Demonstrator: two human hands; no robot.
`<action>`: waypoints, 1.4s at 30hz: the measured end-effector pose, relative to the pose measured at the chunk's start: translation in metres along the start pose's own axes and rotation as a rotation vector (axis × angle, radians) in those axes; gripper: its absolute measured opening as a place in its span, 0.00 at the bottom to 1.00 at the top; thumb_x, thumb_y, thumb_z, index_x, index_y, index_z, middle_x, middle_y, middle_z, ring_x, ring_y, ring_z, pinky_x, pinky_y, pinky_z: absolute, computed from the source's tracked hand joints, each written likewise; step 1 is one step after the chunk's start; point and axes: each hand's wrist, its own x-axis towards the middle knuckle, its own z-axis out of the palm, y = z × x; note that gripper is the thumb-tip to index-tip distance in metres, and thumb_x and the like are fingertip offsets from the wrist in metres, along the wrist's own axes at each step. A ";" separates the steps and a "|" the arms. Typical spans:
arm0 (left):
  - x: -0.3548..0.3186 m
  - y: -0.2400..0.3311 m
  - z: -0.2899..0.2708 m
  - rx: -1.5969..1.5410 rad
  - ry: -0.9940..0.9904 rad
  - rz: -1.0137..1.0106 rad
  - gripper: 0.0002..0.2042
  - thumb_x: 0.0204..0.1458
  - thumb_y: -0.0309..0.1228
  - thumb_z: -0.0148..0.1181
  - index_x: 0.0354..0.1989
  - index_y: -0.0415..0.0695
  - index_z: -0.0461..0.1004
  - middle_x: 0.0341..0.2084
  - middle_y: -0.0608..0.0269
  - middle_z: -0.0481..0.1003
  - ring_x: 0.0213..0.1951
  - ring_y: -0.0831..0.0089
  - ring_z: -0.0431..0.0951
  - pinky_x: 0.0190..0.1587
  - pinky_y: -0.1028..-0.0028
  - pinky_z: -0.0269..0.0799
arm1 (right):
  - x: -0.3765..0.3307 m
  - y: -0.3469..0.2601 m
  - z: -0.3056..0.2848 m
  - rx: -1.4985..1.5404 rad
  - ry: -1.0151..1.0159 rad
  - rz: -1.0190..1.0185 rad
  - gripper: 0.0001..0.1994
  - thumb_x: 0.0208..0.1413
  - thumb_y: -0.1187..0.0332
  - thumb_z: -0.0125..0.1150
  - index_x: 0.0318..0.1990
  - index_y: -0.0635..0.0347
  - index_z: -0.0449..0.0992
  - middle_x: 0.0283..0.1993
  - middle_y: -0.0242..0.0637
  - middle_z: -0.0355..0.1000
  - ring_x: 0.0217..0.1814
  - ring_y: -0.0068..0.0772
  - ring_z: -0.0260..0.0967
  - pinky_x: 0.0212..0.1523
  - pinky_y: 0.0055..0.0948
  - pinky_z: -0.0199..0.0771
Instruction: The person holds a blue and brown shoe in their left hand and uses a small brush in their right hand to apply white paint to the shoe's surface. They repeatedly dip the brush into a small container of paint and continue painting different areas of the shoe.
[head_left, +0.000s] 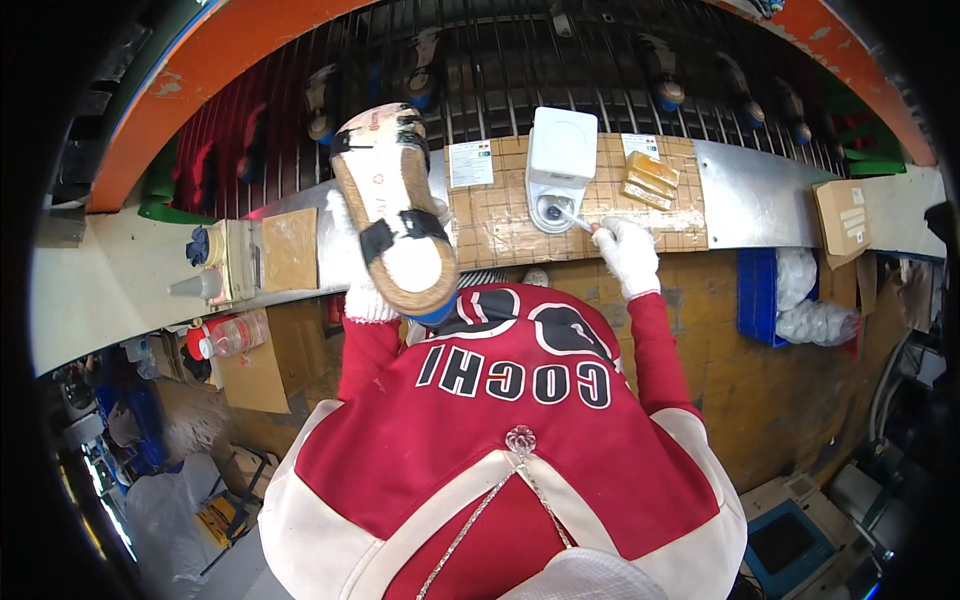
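My gloved left hand is wrapped round a sandal with a pale flat face, a tan cork-like edge and black strap pieces; a blue last shows beneath it. Most of those fingers are hidden behind the sandal. At the bench, my gloved right hand pinches a thin pale stick, which looks like a brush. The brush reaches into the round cup at the front of a white dispenser. Its tip is hard to make out inside the cup.
Amber blocks lie right of the dispenser on a brown mat. Beyond the bench runs a rack of metal rods carrying several sandals. A cardboard piece lies at left, a carton at right. A blue crate stands below.
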 end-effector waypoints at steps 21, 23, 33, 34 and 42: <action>0.040 -0.006 0.110 0.506 0.093 -0.003 0.39 0.53 0.44 0.67 0.67 0.30 0.59 0.56 0.51 0.72 0.56 0.68 0.73 0.60 0.69 0.69 | 0.040 -0.186 -0.092 0.294 0.310 -0.352 0.09 0.49 0.71 0.73 0.38 0.62 0.85 0.34 0.36 0.74 0.35 0.30 0.69 0.37 0.28 0.67; 0.039 -0.003 0.111 0.574 0.099 0.018 0.39 0.52 0.43 0.68 0.67 0.30 0.60 0.56 0.50 0.72 0.56 0.67 0.73 0.60 0.68 0.69 | 0.047 -0.189 -0.090 0.344 0.319 -0.369 0.09 0.49 0.70 0.73 0.38 0.61 0.85 0.34 0.35 0.75 0.35 0.30 0.69 0.39 0.29 0.65; 0.035 0.003 0.105 0.549 0.122 0.026 0.37 0.51 0.38 0.69 0.65 0.29 0.62 0.54 0.51 0.73 0.55 0.68 0.74 0.59 0.69 0.70 | 0.079 -0.199 -0.101 0.179 0.293 -0.515 0.08 0.50 0.69 0.73 0.37 0.60 0.85 0.36 0.35 0.75 0.35 0.29 0.70 0.38 0.28 0.64; 0.035 0.004 0.105 0.557 0.122 0.017 0.38 0.51 0.42 0.69 0.65 0.30 0.62 0.54 0.52 0.73 0.54 0.69 0.74 0.58 0.70 0.71 | 0.081 -0.199 -0.102 0.237 0.245 -0.484 0.08 0.49 0.67 0.73 0.36 0.57 0.85 0.36 0.33 0.76 0.35 0.30 0.70 0.39 0.29 0.62; 0.044 0.007 0.110 0.438 0.021 -0.059 0.37 0.55 0.52 0.64 0.63 0.35 0.64 0.52 0.56 0.75 0.51 0.73 0.78 0.54 0.72 0.76 | 0.082 -0.183 -0.123 0.193 0.080 -0.619 0.07 0.49 0.70 0.72 0.35 0.61 0.84 0.35 0.35 0.75 0.38 0.31 0.70 0.40 0.28 0.65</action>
